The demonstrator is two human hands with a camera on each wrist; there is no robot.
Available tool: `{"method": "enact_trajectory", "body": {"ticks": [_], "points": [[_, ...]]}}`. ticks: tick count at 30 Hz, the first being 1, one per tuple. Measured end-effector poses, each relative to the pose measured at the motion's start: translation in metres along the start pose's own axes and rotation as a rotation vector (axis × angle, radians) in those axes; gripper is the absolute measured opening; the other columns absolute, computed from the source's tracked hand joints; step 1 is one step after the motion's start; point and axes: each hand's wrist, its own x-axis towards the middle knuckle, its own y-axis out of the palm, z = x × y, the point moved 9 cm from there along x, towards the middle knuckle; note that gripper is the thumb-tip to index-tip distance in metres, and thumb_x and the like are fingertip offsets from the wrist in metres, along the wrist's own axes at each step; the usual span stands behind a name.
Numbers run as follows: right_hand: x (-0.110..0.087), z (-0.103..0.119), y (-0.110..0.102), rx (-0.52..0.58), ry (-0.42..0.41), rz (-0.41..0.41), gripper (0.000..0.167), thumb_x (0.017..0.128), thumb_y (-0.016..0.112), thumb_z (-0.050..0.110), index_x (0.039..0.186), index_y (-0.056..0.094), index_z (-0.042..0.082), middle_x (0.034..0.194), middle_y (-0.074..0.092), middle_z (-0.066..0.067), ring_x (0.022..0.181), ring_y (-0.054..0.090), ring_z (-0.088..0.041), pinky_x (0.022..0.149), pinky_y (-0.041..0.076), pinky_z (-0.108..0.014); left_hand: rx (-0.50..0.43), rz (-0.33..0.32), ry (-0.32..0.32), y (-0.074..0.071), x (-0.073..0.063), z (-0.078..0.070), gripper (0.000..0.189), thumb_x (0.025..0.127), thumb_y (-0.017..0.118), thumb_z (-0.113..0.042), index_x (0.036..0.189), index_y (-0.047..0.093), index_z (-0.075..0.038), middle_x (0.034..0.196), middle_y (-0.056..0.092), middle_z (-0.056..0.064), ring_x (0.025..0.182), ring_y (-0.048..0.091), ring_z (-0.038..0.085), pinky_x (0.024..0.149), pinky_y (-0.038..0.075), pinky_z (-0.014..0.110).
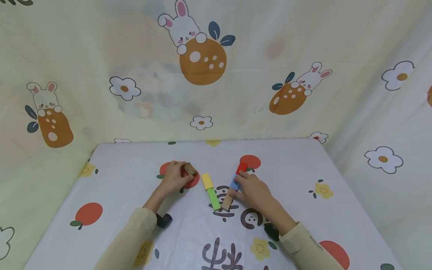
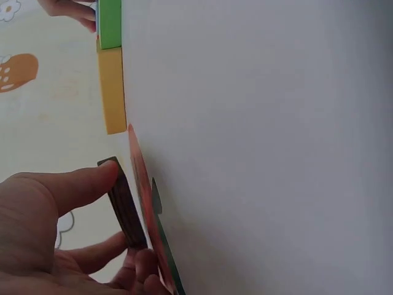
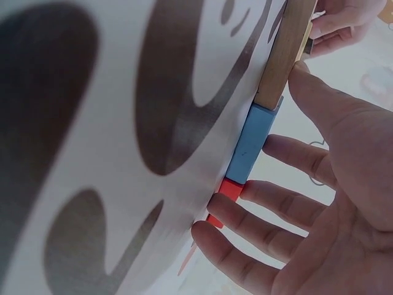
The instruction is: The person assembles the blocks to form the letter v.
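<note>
Between the thumb and fingers of my left hand (image 1: 173, 177) is a dark brown wooden block (image 1: 190, 168), pinched at its ends; the left wrist view shows the block (image 2: 127, 206) tilted close to the tabletop. To its right, a yellow block (image 1: 207, 181) and a green block (image 1: 213, 198) lie end to end in a slanting line. A second line holds a red block (image 1: 242, 167), a blue block (image 1: 233, 184) and a tan wooden block (image 1: 227, 201). My right hand (image 1: 255, 193) rests along this line, fingers spread and nearly straight, touching the blocks. The two lines nearly meet at their near ends.
A white printed cloth (image 1: 283, 165) with fruit, flowers and dark lettering covers the table. Behind it hangs a rabbit-patterned curtain (image 1: 249, 101), with more cloth at both sides. Black straps with small devices sit at both wrists.
</note>
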Motion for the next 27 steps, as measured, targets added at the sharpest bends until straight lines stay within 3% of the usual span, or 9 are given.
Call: {"method": "enact_trajectory", "body": {"ticks": [18, 27], "points": [[0.0, 0.001, 0.001, -0.011, 0.002, -0.007, 0.064, 0.091, 0.079, 0.053, 0.139, 0.068, 0.014, 0.149, 0.063, -0.015, 0.124, 0.064, -0.039, 0.097, 0.061, -0.055, 0.101, 0.027, 0.006, 0.014, 0.011, -0.004, 0.062, 0.095, 0.077, -0.023, 0.151, 0.056, -0.006, 0.15, 0.05, 0.022, 0.137, 0.046, 0.042, 0.113, 0.041, 0.063], [-0.001, 0.002, -0.002, -0.01, -0.003, -0.01, 0.063, 0.091, 0.079, 0.052, 0.139, 0.068, 0.013, 0.149, 0.063, -0.016, 0.124, 0.064, -0.039, 0.097, 0.061, -0.055, 0.069, 0.024, 0.002, 0.012, 0.009, -0.005, 0.069, 0.098, 0.071, -0.03, 0.159, 0.048, -0.008, 0.155, 0.051, 0.021, 0.141, 0.046, 0.041, 0.114, 0.044, 0.064]]}}
